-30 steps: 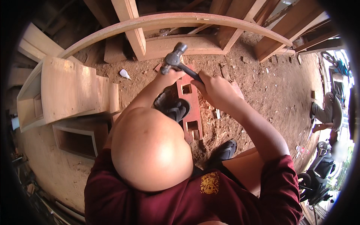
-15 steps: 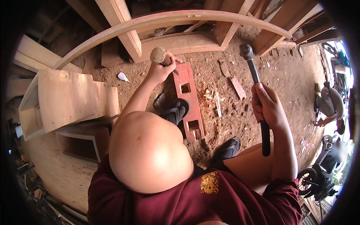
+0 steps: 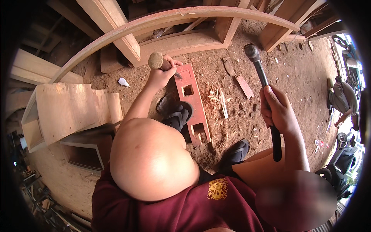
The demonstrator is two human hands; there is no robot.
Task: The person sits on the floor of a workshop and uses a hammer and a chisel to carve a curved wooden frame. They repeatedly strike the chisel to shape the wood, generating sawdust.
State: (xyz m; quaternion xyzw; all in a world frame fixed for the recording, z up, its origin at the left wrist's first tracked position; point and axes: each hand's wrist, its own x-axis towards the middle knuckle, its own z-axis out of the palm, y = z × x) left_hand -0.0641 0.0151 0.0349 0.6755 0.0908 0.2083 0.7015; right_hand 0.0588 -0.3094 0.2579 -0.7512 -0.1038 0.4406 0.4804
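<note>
My left hand [image 3: 159,78] is closed around the handle of a chisel [image 3: 156,60], whose butt is broad, pale and worn. The chisel leans, its blade tip at the red-faced piece of wood [image 3: 197,101], beside a marked rectangle near the far end. Two squarish holes pierce that wood, one near its middle and one at the near end. My left foot in a dark sandal [image 3: 181,116] rests against the wood's left side. Off to the right, my right hand [image 3: 276,108] grips a hammer [image 3: 261,73] by its dark handle, head pointing away from me, apart from the wood.
Wood chips [image 3: 223,103] and a red offcut [image 3: 244,87] lie on the dirt floor. A curved wooden frame [image 3: 166,17] spans the far side. Wooden panels [image 3: 63,110] stand at left, near a small white bottle [image 3: 123,82]. A person [image 3: 344,98] and a motorbike [image 3: 342,154] are at far right.
The view has shifted slightly. My left hand and the chisel have moved a little left and nearer in the picture. The hammer stays raised in almost the same place.
</note>
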